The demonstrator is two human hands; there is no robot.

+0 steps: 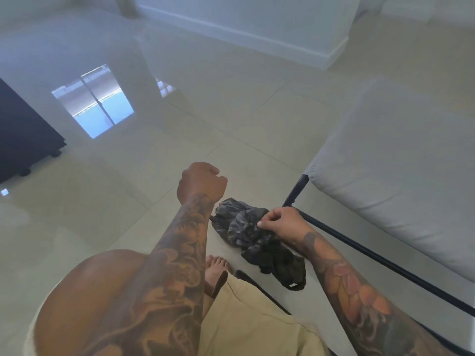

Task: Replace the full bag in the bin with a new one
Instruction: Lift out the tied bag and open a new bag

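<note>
A crumpled black plastic bag (246, 227) hangs in front of me above the tiled floor, its lower end dangling near my knee. My right hand (281, 222) pinches the bag's upper folds between thumb and fingers. My left hand (200, 182) is raised just left of and above the bag, fingers curled into a fist with nothing visible in it. No bin shows in this view.
A white cushioned seat (401, 170) on a black metal frame (359, 250) stands close on the right. A dark cabinet (23, 134) on small feet sits at the left edge. White wall base (257, 34) runs across the back. My bare foot (216, 268) rests on glossy tiles.
</note>
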